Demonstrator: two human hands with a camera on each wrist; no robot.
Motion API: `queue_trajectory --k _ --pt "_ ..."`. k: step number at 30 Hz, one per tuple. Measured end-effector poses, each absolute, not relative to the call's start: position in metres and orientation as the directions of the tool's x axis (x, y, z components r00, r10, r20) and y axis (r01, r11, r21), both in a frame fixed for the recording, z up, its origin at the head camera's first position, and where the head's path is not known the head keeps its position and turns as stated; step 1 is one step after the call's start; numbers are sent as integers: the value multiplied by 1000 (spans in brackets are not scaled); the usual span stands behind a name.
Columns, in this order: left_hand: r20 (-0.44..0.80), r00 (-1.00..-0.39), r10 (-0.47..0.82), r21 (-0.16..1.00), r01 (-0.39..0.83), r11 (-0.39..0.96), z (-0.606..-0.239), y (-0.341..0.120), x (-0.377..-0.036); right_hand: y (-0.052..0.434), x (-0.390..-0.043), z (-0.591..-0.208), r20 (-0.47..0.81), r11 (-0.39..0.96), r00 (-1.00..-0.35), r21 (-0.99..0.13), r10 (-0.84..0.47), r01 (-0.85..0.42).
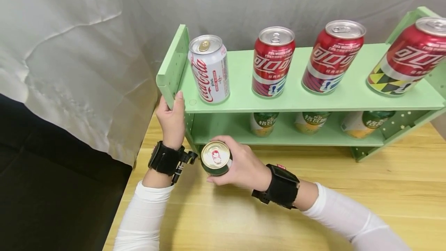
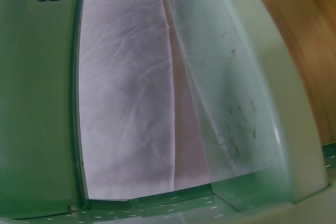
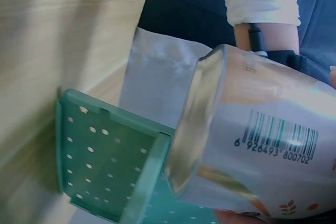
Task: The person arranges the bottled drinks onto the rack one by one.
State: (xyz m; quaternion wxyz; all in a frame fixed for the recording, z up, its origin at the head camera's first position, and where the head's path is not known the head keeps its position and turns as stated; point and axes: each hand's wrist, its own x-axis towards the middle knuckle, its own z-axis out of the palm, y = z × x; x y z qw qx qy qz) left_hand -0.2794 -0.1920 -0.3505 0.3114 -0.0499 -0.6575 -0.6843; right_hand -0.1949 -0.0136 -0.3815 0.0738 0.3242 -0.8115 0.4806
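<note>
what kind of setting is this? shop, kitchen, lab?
Probably a staged recording setup, not a real shop: a small green shelf of drink cans stands on a wooden table, with wrinkled grey cloth hung behind as backdrop.

Glossy metal can point(image 1: 216, 158), matt shelf point(image 1: 299, 96)
</note>
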Motion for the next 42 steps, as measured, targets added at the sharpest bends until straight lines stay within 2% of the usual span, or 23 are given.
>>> queue_trajectory --k 5,15,30,37,42 --pt "478 -802 -359 868 495 49 -350 -193 -280 -18 -199 -371 468 325 -755 -702 -458 -633" --pt "484 -793 -370 864 499 62 -351 -193 -279 -22 -209 -364 462 327 -767 -714 -446 -620" --pt "481 -794 -371 865 500 53 -352 -192 -280 -18 -250 -366 386 472 -853 -714 -351 -517" --pt "472 -798 -373 871 487 60 -352 -192 -279 -19 -266 -371 437 389 -829 -737 -350 -553" --pt "483 -799 -358 867 494 66 -352 -193 -280 -20 -276 -375 456 391 -831 -735 -320 -554"
